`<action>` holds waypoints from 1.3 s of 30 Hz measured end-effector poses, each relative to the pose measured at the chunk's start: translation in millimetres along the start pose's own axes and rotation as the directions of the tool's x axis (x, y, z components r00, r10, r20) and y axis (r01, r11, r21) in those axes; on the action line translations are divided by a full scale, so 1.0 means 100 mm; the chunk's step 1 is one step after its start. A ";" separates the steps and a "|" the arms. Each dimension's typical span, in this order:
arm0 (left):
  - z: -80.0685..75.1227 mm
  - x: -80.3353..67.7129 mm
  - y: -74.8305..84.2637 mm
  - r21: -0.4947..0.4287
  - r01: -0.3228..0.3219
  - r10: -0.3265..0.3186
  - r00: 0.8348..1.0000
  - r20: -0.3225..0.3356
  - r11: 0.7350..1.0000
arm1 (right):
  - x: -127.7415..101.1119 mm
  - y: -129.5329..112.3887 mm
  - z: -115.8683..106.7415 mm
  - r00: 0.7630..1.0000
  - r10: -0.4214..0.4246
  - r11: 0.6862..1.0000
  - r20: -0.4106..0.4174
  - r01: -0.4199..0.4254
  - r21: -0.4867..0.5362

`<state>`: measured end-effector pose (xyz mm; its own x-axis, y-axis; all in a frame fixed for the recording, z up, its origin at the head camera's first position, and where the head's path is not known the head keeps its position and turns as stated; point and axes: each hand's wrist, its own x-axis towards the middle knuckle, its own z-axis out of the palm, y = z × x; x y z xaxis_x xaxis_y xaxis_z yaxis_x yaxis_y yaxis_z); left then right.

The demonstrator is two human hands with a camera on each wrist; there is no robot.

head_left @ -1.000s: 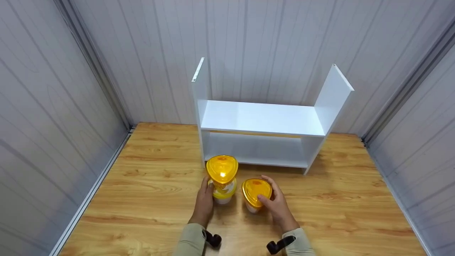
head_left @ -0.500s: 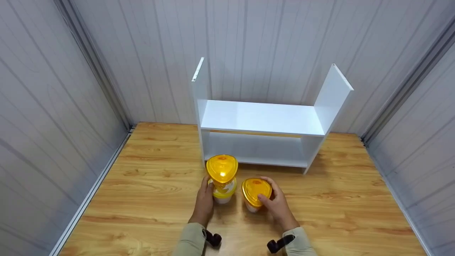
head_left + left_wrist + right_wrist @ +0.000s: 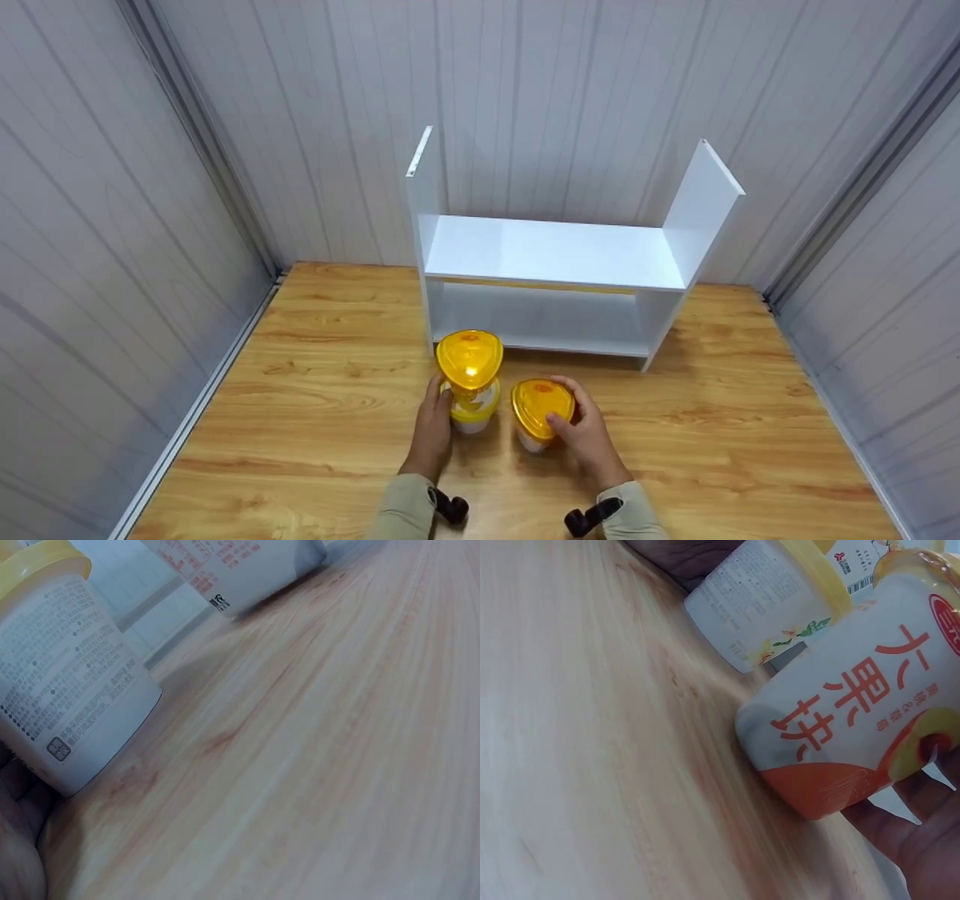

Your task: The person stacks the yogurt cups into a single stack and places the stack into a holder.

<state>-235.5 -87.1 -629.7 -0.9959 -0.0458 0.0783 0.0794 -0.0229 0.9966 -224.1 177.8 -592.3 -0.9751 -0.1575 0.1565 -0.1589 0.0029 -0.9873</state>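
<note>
In the head view, my left hand [image 3: 431, 431] grips the left side of a round white tub [image 3: 82, 682] with a yellow rim. A yogurt cup with a rounded-triangle orange lid [image 3: 470, 358] is stacked on that tub. To the right, my right hand [image 3: 589, 431] holds another yogurt cup [image 3: 847, 705], with the thumb over its orange lid and fingers round its side. This cup is white with red lettering and a fruit picture, and leans slightly in the head view. A narrow gap separates it from the tub.
Behind the cups stands a white two-level shelf [image 3: 555, 251] with tall side panels. It rests on a wood-grain table [image 3: 337, 337]. Pale panelled walls [image 3: 360, 135] enclose the back and both sides.
</note>
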 end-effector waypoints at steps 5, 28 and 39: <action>-0.01 -0.01 0.00 0.014 -0.020 0.020 1.000 -0.006 1.000 | 0.04 -0.05 0.00 1.000 0.004 1.000 0.006 -0.004 0.005; 0.00 0.01 0.02 0.040 -0.007 0.007 1.000 -0.002 0.999 | 0.11 -0.19 -0.07 1.000 -0.001 1.000 0.020 0.001 0.021; -0.02 -0.03 -0.02 -0.034 -0.032 0.033 0.999 0.017 0.999 | 0.10 -0.27 -0.07 1.000 0.015 0.998 0.008 -0.015 0.063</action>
<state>-232.7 -88.9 -632.0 -0.9933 -0.0295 0.1113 0.1128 -0.0549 0.9921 -230.9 182.5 -564.0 -0.9761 -0.1651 0.1416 -0.1338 -0.0571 -0.9894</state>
